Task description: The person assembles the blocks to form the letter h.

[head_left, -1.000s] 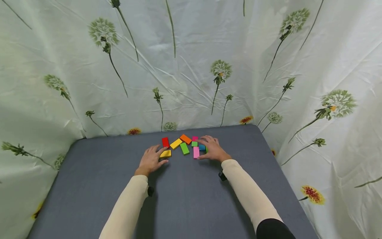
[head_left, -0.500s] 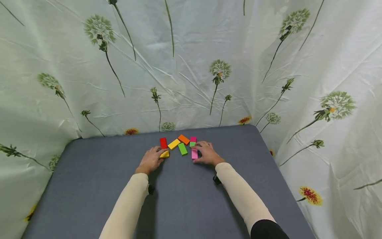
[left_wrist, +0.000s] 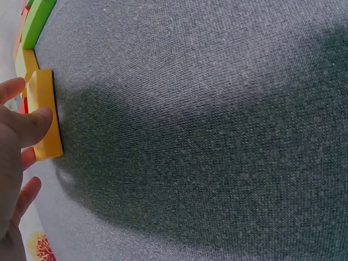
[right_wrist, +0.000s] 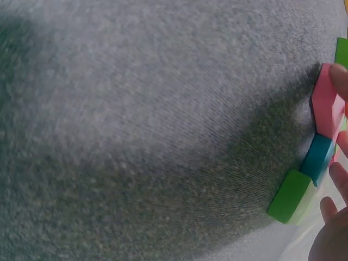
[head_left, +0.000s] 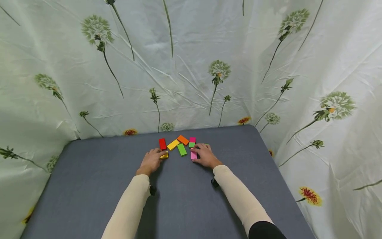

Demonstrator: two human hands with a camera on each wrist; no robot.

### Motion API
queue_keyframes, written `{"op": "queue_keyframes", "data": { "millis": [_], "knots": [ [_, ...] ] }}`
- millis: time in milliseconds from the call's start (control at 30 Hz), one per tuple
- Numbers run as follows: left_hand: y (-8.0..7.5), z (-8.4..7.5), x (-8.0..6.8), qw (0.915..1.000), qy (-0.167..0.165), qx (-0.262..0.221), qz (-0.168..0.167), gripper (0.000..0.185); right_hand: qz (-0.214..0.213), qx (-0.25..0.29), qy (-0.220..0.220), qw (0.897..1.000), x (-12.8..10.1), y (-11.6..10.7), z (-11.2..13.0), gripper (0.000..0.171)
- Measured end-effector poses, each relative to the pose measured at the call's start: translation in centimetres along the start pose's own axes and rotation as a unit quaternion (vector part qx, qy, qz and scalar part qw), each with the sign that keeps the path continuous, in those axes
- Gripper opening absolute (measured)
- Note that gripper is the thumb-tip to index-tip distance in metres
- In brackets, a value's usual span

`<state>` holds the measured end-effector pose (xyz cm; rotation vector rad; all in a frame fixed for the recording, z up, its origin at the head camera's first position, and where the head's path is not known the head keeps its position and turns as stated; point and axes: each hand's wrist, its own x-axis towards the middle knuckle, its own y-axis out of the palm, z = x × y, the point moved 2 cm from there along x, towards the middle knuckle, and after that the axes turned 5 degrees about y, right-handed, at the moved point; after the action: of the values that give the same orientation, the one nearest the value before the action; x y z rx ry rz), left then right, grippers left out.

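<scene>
My left hand (head_left: 150, 161) pinches a yellow block (head_left: 164, 155) at the left end of a group of coloured blocks. In the left wrist view its thumb presses the near face of that block, with fingers behind. At the other end my right hand (head_left: 206, 156) holds a pink block (head_left: 194, 155) between thumb and fingertips. The right wrist view shows a blue block (right_wrist: 317, 155) and a green block (right_wrist: 290, 196) beside the pink one, under the spread fingers; from the head, the hand mostly covers these two.
Between the hands lie a red block (head_left: 162, 144), another yellow block (head_left: 173, 145), an orange block (head_left: 183, 140) and a green block (head_left: 182, 150). A magenta block (head_left: 192, 139) and a small green block (head_left: 192, 145) sit behind the pink one. A flowered curtain (head_left: 185, 83) borders the grey table (head_left: 179, 199).
My left fingers have closed in on the yellow block. The right hand has come left and lower, its thumb and fingers closing on the pink block and covering the blue one.
</scene>
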<state>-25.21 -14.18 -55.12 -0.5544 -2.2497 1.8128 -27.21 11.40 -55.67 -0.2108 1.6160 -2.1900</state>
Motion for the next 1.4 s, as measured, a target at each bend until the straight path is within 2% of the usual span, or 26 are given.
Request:
{"op": "queue_keyframes", "data": {
  "millis": [400,567,833,1133,1400],
  "knots": [
    [0.0,0.5,-0.8,0.9998,-0.005,-0.006,0.017,0.041,-0.004,-0.013,-0.013,1.0,0.3,0.2,1.1,0.049],
    [0.2,0.8,-0.8,0.9997,-0.005,-0.009,0.022,0.042,-0.008,-0.032,-0.008,0.999,0.6,0.2,1.4,0.047],
    [-0.2,0.5,-1.6,0.9988,-0.001,-0.016,0.046,0.047,0.002,-0.028,-0.001,1.0,0.9,0.2,1.7,0.051],
    [-0.1,0.6,-3.1,0.999,0.006,-0.033,0.03,0.051,-0.004,-0.046,0.012,0.999,1.1,-0.3,1.1,0.056],
    [-0.1,0.4,-5.5,0.9956,-0.039,-0.08,0.027,0.05,0.005,-0.05,0.009,0.999,0.9,-0.4,0.4,0.056]
  ]
}}
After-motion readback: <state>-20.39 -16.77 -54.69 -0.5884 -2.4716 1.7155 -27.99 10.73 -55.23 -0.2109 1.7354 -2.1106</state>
